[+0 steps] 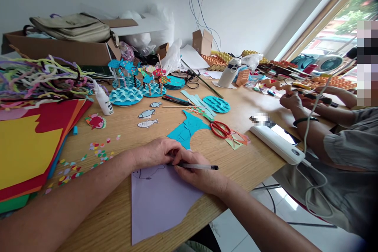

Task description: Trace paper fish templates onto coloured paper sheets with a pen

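Observation:
A black-tipped pen (201, 166) lies in the grip of my right hand (198, 173), its rear end pointing right. My left hand (159, 151) is bent beside it, fingers curled in and meeting the right fingertips; what they pinch is hidden. Both hands rest over the top edge of a purple paper sheet (165, 204), which bears a dark fish-like outline at its upper left. Just beyond lies a cut piece of blue paper (186, 128) with drawn lines. Red-handled scissors (221, 129) lie beside it on paper scraps.
Three paper fish (147, 123) lie ahead, near a white glue bottle (103, 99). Coloured sheets (26, 141) and paper bits (71, 171) are on the left. Blue wavy discs (126, 96) stand behind. At right are a white power strip (276, 143) and a co-worker's hands (291, 102).

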Demonstrator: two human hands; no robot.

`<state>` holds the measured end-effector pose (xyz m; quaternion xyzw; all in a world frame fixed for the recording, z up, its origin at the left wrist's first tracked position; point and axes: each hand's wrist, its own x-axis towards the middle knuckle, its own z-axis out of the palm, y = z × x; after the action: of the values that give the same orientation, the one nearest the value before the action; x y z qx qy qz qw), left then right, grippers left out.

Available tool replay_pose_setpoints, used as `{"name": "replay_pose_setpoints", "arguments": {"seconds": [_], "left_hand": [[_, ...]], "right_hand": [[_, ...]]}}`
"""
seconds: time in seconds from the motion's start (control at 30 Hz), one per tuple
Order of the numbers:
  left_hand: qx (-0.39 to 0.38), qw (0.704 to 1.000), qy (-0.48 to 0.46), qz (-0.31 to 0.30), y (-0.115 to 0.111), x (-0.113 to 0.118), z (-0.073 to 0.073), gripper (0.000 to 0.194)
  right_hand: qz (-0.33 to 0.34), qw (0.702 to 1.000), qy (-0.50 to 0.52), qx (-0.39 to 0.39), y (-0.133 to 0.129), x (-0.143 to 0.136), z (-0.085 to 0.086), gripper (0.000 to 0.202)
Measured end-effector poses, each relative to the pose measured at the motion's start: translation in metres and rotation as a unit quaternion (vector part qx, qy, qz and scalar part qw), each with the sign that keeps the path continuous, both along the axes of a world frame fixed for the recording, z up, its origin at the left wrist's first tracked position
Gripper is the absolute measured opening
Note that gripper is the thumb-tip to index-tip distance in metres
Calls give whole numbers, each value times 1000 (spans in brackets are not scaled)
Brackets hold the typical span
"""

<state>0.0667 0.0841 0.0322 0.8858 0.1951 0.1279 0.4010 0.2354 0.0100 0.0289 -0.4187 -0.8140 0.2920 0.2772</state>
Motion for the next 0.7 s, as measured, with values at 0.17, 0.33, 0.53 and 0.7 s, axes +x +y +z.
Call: {"name": "replay_pose_setpoints", "arguments": {"seconds": [0.17, 0.33, 0.53, 0.7], "left_hand": [[-8, 1000, 0, -2, 2, 0, -4, 20], [-20, 1000, -1, -9, 4, 0, -6, 21], [-28, 999, 0, -20, 5, -2, -4, 26], [-25, 999, 4, -23, 5, -2, -1, 29]], "right_hand": [[-7, 1000, -6, 3, 0, -1, 1, 9], [-14, 1000, -6, 7, 1, -2, 0, 10], [-8, 1000, -2, 12, 1, -2, -1, 10], [-4, 1000, -4, 24, 0, -1, -1, 10]]}}
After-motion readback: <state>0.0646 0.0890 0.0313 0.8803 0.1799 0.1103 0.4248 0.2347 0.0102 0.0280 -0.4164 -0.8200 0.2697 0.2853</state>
